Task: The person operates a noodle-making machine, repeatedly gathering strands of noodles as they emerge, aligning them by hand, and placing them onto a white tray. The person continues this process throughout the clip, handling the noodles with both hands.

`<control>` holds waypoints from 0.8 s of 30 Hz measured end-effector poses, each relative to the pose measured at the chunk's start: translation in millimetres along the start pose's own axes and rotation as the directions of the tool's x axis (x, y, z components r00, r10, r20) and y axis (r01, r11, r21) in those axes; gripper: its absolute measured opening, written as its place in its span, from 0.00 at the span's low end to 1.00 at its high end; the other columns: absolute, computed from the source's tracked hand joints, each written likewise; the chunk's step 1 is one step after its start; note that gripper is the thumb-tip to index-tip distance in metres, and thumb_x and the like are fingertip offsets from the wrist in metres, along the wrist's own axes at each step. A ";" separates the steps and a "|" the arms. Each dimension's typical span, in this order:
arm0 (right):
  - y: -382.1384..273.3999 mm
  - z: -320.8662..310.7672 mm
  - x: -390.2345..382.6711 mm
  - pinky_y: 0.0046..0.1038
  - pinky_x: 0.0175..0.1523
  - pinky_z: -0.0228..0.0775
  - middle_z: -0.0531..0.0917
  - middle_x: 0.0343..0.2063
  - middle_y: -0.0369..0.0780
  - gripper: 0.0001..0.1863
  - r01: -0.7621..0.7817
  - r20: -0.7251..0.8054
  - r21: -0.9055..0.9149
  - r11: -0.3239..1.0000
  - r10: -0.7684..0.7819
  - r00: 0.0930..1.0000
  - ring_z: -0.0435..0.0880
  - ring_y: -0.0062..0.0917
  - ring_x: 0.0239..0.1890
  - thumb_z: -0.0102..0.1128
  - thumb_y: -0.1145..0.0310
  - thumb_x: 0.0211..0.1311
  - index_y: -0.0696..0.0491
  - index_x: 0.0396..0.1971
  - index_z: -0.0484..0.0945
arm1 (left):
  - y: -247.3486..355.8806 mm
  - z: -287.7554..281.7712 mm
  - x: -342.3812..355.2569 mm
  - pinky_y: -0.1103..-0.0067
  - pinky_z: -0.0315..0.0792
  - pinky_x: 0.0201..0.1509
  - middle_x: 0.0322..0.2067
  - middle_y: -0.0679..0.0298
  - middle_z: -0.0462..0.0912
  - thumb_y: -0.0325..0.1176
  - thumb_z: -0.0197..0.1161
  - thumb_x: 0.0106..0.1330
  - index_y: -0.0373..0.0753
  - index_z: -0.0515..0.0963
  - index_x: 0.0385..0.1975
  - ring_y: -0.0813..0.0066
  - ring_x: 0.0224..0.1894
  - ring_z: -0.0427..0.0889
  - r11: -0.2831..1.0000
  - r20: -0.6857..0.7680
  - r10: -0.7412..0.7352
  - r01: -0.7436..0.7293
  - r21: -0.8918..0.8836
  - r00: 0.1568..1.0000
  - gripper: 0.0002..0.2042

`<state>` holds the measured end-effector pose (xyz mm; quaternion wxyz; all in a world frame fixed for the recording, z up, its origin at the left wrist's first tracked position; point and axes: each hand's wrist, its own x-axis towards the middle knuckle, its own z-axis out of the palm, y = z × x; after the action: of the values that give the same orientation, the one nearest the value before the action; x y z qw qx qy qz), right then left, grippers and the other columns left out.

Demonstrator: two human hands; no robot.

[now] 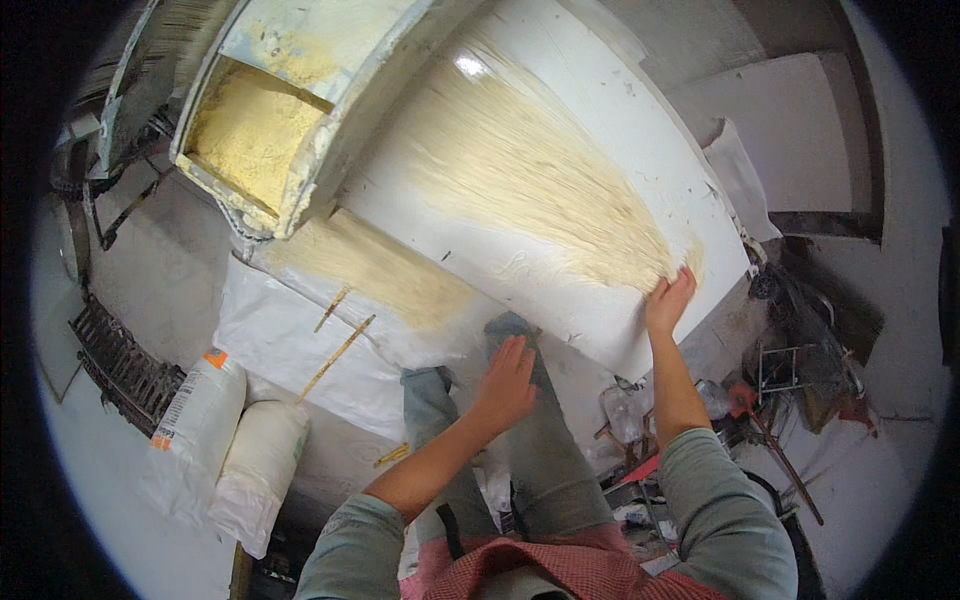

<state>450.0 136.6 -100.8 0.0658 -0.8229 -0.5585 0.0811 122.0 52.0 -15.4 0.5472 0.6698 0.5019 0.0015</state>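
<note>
A wide white board (600, 75) slopes away in front of me, with a broad fan of long, thin pale-yellow strands (540, 170) lying on it. The strands draw together toward their near right end. There my right hand (672, 298) has its fingers bent around the strand ends; how many it grips is too small to tell. My left hand (507, 382) lies with its fingers stretched out on my trouser leg by the knee, holding nothing. Left of the board stands a worn, powder-coated box (340, 95) whose open compartment holds yellow powder (250, 130).
Yellow dust covers a lower surface (370, 270) beside the board. Two thin yellowish sticks (338, 360) lie on a white sheet (265, 315). Two full white sacks (262, 445) stand at left. Clutter with a red-headed tool (742, 398) and wire frames fills the right side.
</note>
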 end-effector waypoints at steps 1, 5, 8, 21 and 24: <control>18.1 -1.1 -5.4 0.40 0.62 0.59 0.69 0.53 0.55 0.19 -0.117 0.002 -0.041 0.992 0.117 0.993 0.68 0.48 0.56 0.55 0.75 0.56 0.63 0.48 0.68 | -1.0 3.6 -7.1 0.60 0.52 0.70 0.63 0.41 0.58 0.34 0.59 0.58 0.27 0.63 0.58 0.44 0.67 0.56 0.998 0.079 -0.057 0.055 0.022 0.995 0.29; 28.6 -13.9 -0.8 0.35 0.57 0.65 0.76 0.45 0.51 0.22 -0.526 0.228 0.195 0.828 0.484 0.845 0.74 0.41 0.48 0.57 0.72 0.53 0.63 0.49 0.69 | -5.8 2.1 -13.5 0.62 0.53 0.70 0.64 0.41 0.57 0.35 0.59 0.59 0.28 0.61 0.60 0.44 0.67 0.56 0.999 0.058 -0.049 0.050 -0.008 0.997 0.30; -25.3 -41.5 10.9 0.30 0.50 0.68 0.79 0.41 0.44 0.23 -0.428 0.506 0.419 0.801 0.185 0.843 0.77 0.30 0.43 0.59 0.71 0.49 0.62 0.48 0.71 | -6.7 -16.4 4.7 0.62 0.53 0.70 0.65 0.42 0.56 0.35 0.61 0.58 0.29 0.58 0.63 0.46 0.68 0.55 0.995 -0.079 0.005 -0.013 -0.101 0.997 0.33; -321.6 -221.6 -28.1 0.34 0.37 0.71 0.78 0.28 0.47 0.19 0.027 0.616 0.787 0.616 -0.787 0.014 0.79 0.42 0.31 0.65 0.68 0.39 0.57 0.34 0.74 | -16.7 -129.1 19.7 0.59 0.51 0.70 0.43 0.60 0.80 0.31 0.65 0.54 0.43 0.75 0.46 0.63 0.52 0.76 0.815 -0.463 0.319 -0.489 -0.312 0.827 0.18; -352.6 -238.9 -46.2 0.31 0.36 0.72 0.82 0.27 0.44 0.21 -0.062 0.467 0.882 0.467 -0.884 -0.019 0.82 0.36 0.29 0.69 0.62 0.39 0.59 0.33 0.78 | -42.0 -130.9 -9.9 0.59 0.56 0.67 0.31 0.64 0.81 0.31 0.65 0.54 0.43 0.79 0.35 0.67 0.39 0.80 0.786 -0.543 0.247 -0.494 -0.372 0.802 0.09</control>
<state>162.3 219.0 205.7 0.0321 -0.2137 -0.6262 0.7491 16.7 136.8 11.7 0.5512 0.5730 0.4538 0.4023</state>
